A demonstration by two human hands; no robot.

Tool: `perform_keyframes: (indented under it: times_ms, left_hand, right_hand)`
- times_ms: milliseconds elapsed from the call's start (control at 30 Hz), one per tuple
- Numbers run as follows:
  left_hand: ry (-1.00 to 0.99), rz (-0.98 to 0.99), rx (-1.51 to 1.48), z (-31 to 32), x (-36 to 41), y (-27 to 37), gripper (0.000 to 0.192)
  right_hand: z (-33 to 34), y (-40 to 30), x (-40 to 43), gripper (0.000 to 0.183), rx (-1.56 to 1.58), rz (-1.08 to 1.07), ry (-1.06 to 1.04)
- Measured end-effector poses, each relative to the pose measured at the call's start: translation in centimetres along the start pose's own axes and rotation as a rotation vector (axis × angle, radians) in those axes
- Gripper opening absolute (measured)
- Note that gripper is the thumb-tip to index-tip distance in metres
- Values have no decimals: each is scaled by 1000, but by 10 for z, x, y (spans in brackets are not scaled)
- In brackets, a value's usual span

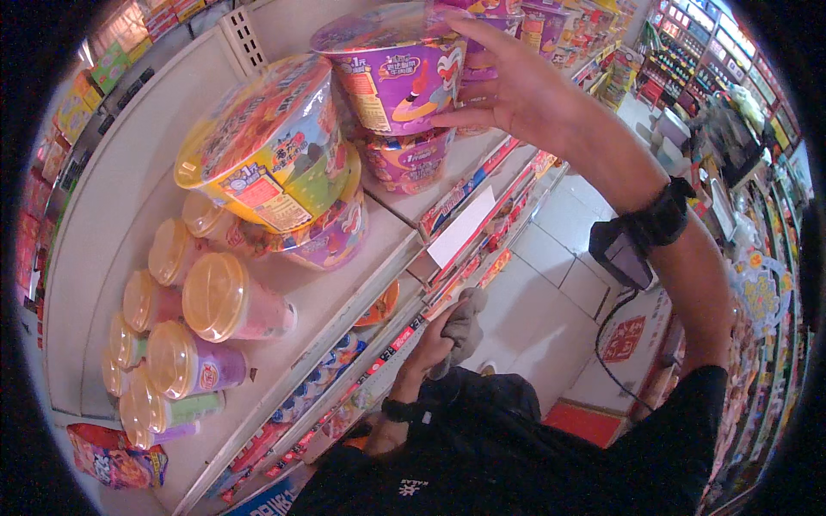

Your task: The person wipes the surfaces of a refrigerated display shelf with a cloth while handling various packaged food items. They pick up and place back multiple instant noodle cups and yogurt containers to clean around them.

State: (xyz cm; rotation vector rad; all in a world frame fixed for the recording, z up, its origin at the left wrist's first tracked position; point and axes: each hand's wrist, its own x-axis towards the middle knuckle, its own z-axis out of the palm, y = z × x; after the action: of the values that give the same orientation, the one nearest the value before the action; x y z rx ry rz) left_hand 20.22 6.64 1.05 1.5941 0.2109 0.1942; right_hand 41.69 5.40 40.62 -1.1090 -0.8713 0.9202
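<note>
A purple instant noodle bowl (403, 84) stands on another purple bowl (413, 158) on the shelf. My right hand (497, 84) is against its right side, fingers at the lid's rim and thumb near its base. My left hand (429, 342) holds a crumpled grey cloth (466, 329) low in front of the shelf edge. A large yellow shrink-wrapped noodle bowl (264, 155) sits tilted on a purple bowl (335, 232), left of the one at my right hand. Several lidded plastic cups (216, 297) stand and lean at the left of the shelf.
The shelf's metal front edge (310, 361) runs diagonally, with a blank white card (461, 226) near the price strips. Lower shelves hold packaged goods. A red snack bag (119, 455) lies at lower left. On the tiled floor (548, 251) stands a white carton (619, 351).
</note>
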Motion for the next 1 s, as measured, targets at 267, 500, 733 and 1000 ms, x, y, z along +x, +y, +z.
perform_keyframes:
  times_ms: [267,500,733,1000]
  left_hand:
    - [-51,-51,-2,-3,9,-13,85]
    - [-90,-62,-99,-8,21,-21,80]
    - [-110,-60,-95,-19,22,1,83]
    - [-140,-101,35,-22,31,6,84]
  right_hand:
    - [-1,-20,-10,51,-319,135,-9]
    - [-5,-11,0,41,-410,68,80]
    - [-14,-8,7,60,-433,36,88]
    - [5,-18,-26,61,-953,-597,241]
